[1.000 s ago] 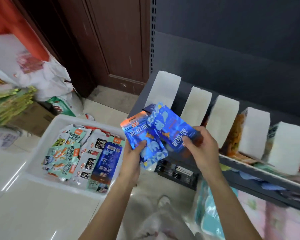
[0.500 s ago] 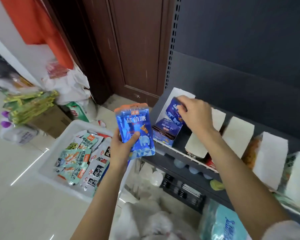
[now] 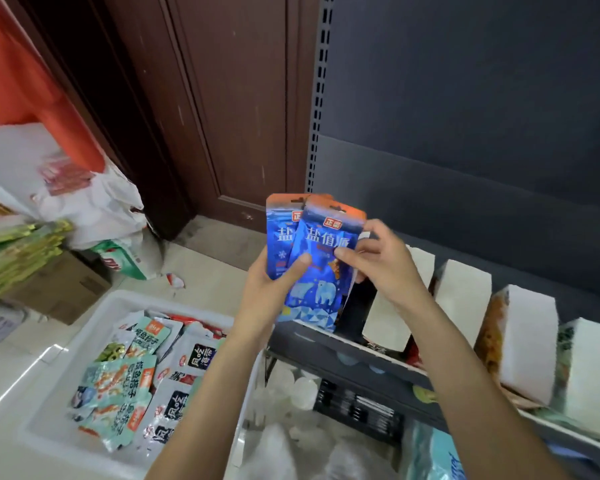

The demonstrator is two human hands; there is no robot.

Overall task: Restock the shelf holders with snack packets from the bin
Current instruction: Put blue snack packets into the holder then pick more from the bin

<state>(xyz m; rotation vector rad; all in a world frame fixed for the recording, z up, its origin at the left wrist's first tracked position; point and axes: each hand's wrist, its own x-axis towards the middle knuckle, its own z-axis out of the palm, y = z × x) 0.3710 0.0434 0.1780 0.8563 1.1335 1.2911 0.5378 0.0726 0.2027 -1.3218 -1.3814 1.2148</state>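
While the left hand [image 3: 267, 292] grips two fanned blue packets [image 3: 314, 268] from below, thumb across the front one, the right hand [image 3: 383, 268] pinches that packet's edge, likely to peel it off for the holders [image 3: 461, 299] just beside. Some holders show packets inside. White bin [image 3: 84, 327] on floor: mixed teal and white packets [image 3: 125, 386].

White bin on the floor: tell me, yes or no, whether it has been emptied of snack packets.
No, the white bin holds a pile of green and white snack packets.
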